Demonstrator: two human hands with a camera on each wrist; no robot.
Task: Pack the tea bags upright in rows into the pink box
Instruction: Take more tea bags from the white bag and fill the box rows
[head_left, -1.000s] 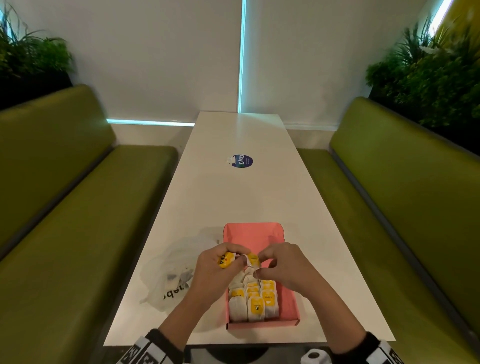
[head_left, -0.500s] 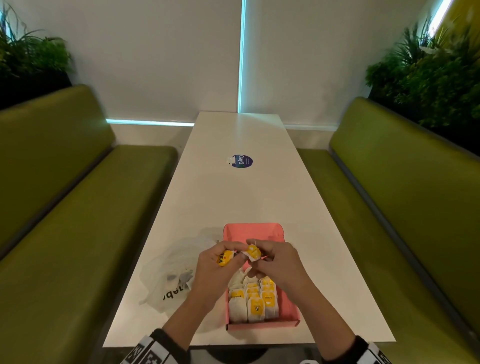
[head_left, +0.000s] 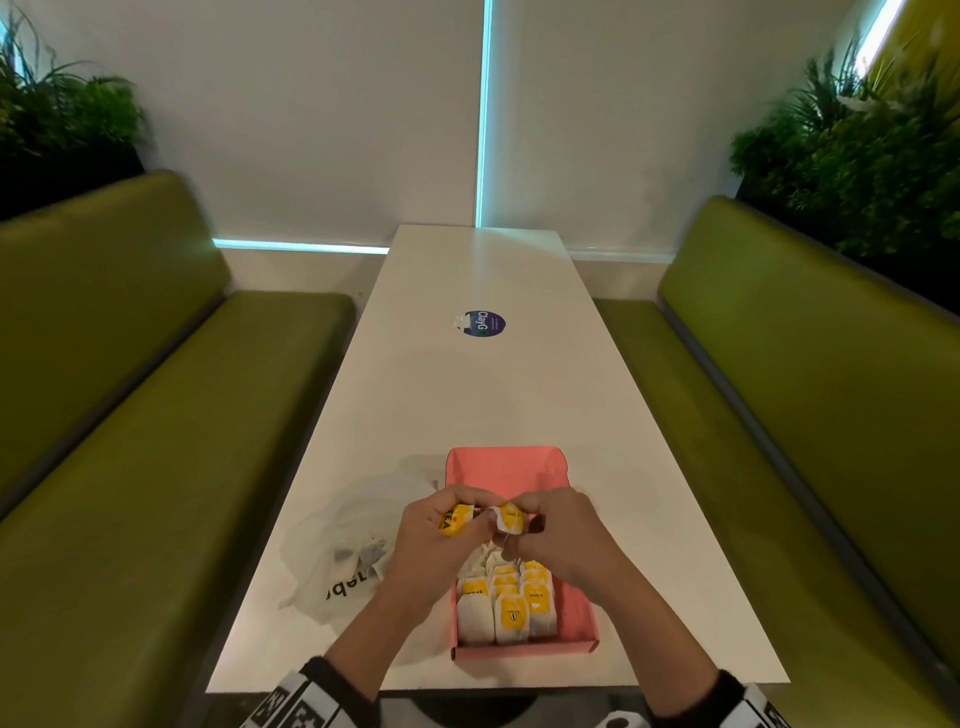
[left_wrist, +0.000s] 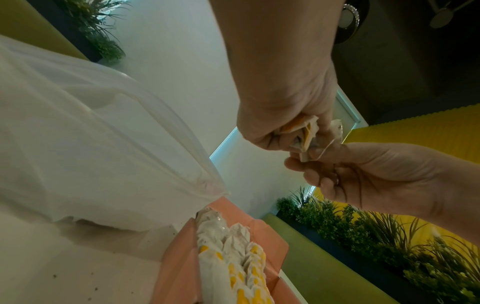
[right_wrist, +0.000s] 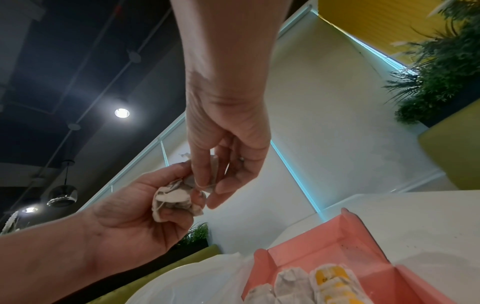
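Note:
The pink box (head_left: 503, 465) lies open on the white table, with several tea bags (head_left: 506, 605) standing in rows in its near half. Above the box, my left hand (head_left: 465, 522) grips a small bunch of tea bags (head_left: 456, 519) with a yellow tag showing. My right hand (head_left: 519, 527) pinches one tea bag (head_left: 509, 518) at the edge of that bunch. In the right wrist view the left hand (right_wrist: 182, 203) cups the crumpled bunch (right_wrist: 172, 197) while the right hand (right_wrist: 207, 185) pinches a bag (right_wrist: 214, 167). In the left wrist view a string (left_wrist: 328, 147) runs between both hands.
A crumpled clear plastic bag (head_left: 358, 540) lies left of the box and touches it. A round blue sticker (head_left: 483, 323) sits farther up the table (head_left: 467, 395). Green benches (head_left: 156, 467) flank both long sides. The table's near edge is just behind the box.
My right hand rose from just above the packed bags to the bunch in my left hand and took hold of one tea bag there. The left hand stayed almost still.

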